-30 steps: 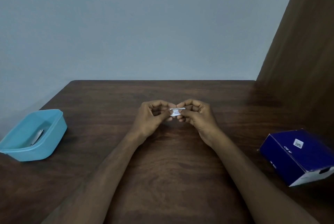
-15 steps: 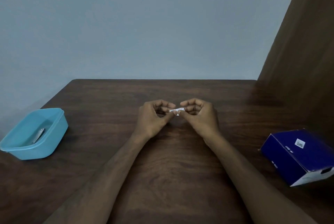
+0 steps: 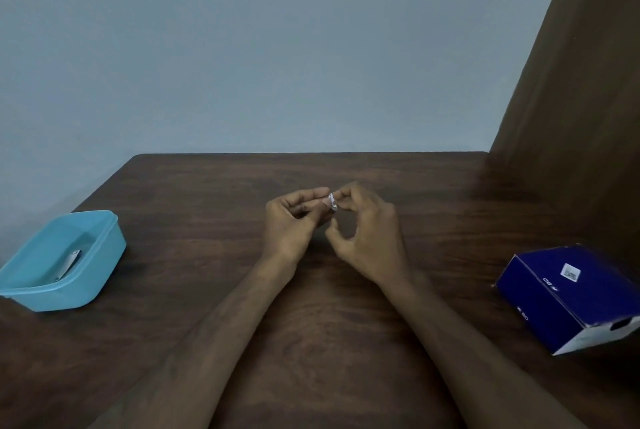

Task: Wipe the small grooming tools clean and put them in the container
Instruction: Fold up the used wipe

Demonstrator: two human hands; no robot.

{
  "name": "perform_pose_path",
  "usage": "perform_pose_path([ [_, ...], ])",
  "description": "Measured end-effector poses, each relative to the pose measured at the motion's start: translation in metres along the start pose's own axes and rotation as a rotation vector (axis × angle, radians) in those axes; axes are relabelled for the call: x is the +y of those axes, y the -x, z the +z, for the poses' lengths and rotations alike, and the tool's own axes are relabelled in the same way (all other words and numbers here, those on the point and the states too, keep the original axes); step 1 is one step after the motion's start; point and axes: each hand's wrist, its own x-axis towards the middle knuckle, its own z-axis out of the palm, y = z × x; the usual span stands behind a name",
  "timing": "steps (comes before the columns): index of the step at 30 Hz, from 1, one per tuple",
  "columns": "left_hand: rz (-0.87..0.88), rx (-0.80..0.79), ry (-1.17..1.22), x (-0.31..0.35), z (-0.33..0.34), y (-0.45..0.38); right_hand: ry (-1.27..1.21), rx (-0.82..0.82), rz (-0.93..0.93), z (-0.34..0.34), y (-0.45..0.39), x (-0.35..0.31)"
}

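Both hands are pinching a small white packet (image 3: 331, 202) at the centre of the dark wooden bench (image 3: 346, 324): left hand (image 3: 294, 220); right hand (image 3: 367, 231); a light blue plastic container (image 3: 100, 262) is sitting at nine o'clock, holding a small metal grooming tool (image 3: 69, 264); a dark blue cardboard box (image 3: 568, 300) is lying at three o'clock.

A single head-worn wide-angle view looks forward and down across the dark wooden surface (image 3: 346, 342) from its near edge, facing the pale wall (image 3: 277, 47) at 12 o'clock. The forearms enter from 6 o'clock, close under the lens. The frame reaches a blue tub (image 3: 20, 290) at 9 o'clock and a dark blue box (image 3: 554, 307) at 3 o'clock.
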Motion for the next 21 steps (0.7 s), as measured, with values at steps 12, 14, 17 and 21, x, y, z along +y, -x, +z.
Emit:
perform_pose_path([
  [12,-0.006,-0.045,0.081,0.002,-0.003,-0.004,-0.442,0.03,0.434,0.003,-0.005,0.01],
  [14,0.027,-0.067,0.051,0.002,-0.001,-0.002,-0.628,-0.057,0.54,0.005,-0.003,0.01],
  [17,0.117,-0.062,-0.102,0.001,-0.001,0.0,-0.672,-0.053,0.547,0.0,-0.001,0.008],
  [21,0.266,-0.07,-0.408,0.005,-0.004,0.009,-0.768,-0.039,0.645,-0.007,0.004,0.001],
])
